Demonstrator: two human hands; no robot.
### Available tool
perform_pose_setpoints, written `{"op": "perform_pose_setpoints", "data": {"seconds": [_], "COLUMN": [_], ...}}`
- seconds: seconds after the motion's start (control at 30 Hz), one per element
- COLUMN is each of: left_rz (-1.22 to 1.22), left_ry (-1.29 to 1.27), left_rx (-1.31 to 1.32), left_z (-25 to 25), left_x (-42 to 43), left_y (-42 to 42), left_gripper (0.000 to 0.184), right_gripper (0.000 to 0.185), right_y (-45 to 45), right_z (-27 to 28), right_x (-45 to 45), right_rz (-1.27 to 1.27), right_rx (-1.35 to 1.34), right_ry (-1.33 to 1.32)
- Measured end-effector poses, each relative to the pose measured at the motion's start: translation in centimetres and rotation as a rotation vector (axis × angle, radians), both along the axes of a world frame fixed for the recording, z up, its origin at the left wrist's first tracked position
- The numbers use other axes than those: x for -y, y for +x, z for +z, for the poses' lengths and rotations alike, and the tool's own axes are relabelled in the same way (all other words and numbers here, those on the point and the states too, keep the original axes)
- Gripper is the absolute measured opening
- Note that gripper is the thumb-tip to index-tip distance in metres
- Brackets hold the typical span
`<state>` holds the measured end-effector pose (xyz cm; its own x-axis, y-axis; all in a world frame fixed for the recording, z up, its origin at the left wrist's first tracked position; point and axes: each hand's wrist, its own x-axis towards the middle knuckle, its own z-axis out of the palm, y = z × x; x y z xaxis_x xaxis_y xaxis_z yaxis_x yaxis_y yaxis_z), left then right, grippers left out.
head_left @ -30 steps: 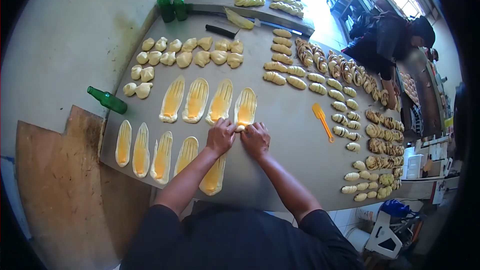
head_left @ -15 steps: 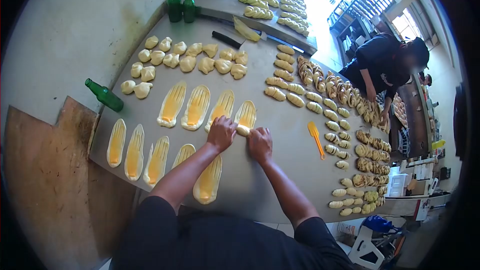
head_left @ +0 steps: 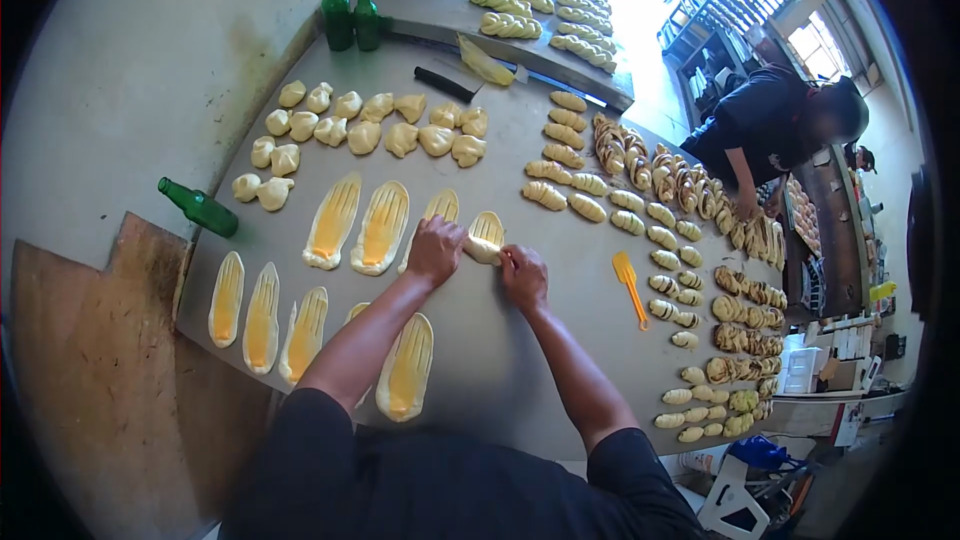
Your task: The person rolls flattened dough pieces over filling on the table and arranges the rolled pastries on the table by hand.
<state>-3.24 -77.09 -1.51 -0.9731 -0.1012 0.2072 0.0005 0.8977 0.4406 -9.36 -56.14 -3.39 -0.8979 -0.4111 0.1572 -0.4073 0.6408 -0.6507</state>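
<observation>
A partly rolled dough strip (head_left: pixel 484 248) lies between my hands, its upper end still flat and slit. My left hand (head_left: pixel 437 251) has curled fingers on the roll's left end. At the right end, my right hand (head_left: pixel 524 277) pinches the dough. Flat slit strips with orange filling (head_left: pixel 381 228) lie to the left, one partly under my left hand. A second row of filled strips (head_left: pixel 408 368) runs nearer my body, partly hidden by my left forearm. Round dough pieces (head_left: pixel 364 137) sit farther back on the grey table (head_left: pixel 480 340).
Rolled dough pieces (head_left: pixel 627 222) fill the table's right side beside an orange spatula (head_left: pixel 630 287). A black-handled knife (head_left: pixel 445 83) lies behind. Green bottles (head_left: pixel 338 8) stand at the back; another bottle (head_left: pixel 198 207) lies left. A co-worker (head_left: pixel 765 120) leans over the right edge.
The dough's lower end has been rolled upward into a thicker roll, shortening the flat part. My hands have moved slightly apart. The co-worker's arms have shifted, and the camera view has tilted.
</observation>
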Motion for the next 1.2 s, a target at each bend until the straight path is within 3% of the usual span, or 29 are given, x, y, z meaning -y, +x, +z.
{"op": "perform_pose_setpoints", "data": {"seconds": [0.07, 0.13, 0.17, 0.23, 0.33, 0.37, 0.4, 0.43, 0.57, 0.63, 0.67, 0.77, 0.83, 0.97, 1.03, 1.2], "left_rz": [-0.048, -0.045, -0.040, -0.032, -0.047, -0.076, -0.104, -0.110, -0.127, -0.127, -0.134, -0.233, -0.264, -0.193, -0.041, -0.044], "left_ry": [-0.082, -0.074, -0.065, 0.041, 0.157, 0.072, -0.013, -0.016, -0.058, 0.045, 0.042, 0.113, -0.052, 0.035, 0.382, 0.395], "left_rx": [-0.213, -0.189, -0.168, -0.043, 0.153, -0.032, -0.218, -0.214, -0.126, 0.097, 0.100, -0.052, -0.133, -0.068, 0.070, 0.071], "left_z": [1.3, 0.4, 0.0, -0.2, -0.4, -0.6, -0.6, -0.1, 1.4, 1.2, 0.8, -0.2, 1.1, 0.9, 0.5, 0.5], "left_x": [-0.5, -0.2, 0.1, 1.1, 1.9, 1.6, 1.4, 1.5, 3.1, 4.3, 4.5, 4.4, 3.9, 3.6, 2.9, 0.9], "left_y": [0.5, -0.3, -0.7, -2.6, -4.0, -3.5, -3.5, -3.8, -6.2, -7.9, -8.1, -8.1, -7.8, -9.5, -9.3, -9.6], "left_gripper": [0.022, 0.021, 0.020, 0.021, 0.031, 0.033, 0.035, 0.035, 0.040, 0.043, 0.043, 0.041, 0.039, 0.043, 0.047, 0.050], "right_gripper": [0.024, 0.027, 0.027, 0.031, 0.038, 0.038, 0.037, 0.035, 0.036, 0.037, 0.037, 0.039, 0.037, 0.030, 0.034, 0.048], "right_y": [-0.7, -0.8, -1.4, -3.3, -4.9, -4.9, -4.2, -3.9, -7.2, -9.1, -9.3, -8.9, -7.6, -8.7, -8.2, -6.8], "right_z": [0.2, 1.3, 1.3, 1.3, 0.7, 0.5, 1.5, 1.9, 2.0, 2.0, 1.8, 1.9, 3.2, 3.7, 3.0, 2.5], "right_x": [-0.2, -0.2, -0.1, 0.1, 0.3, 0.1, 0.2, 0.3, 0.8, 0.9, 0.7, 0.3, 0.6, 1.8, 2.8, 4.7], "right_rz": [0.066, 0.126, 0.125, 0.054, 0.052, 0.047, 0.096, 0.142, 0.134, 0.044, 0.038, 0.159, 0.165, 0.045, 0.091, 0.188], "right_rx": [-0.133, -0.468, -0.462, 0.170, 0.192, 0.196, -0.105, -0.406, -0.364, 0.349, 0.352, 0.328, -0.149, -0.189, -0.239, -0.227], "right_ry": [-0.005, 0.002, -0.002, -0.062, 0.011, 0.008, 0.019, 0.031, 0.012, 0.079, 0.075, 0.098, 0.150, 0.149, 0.198, 0.172]}}
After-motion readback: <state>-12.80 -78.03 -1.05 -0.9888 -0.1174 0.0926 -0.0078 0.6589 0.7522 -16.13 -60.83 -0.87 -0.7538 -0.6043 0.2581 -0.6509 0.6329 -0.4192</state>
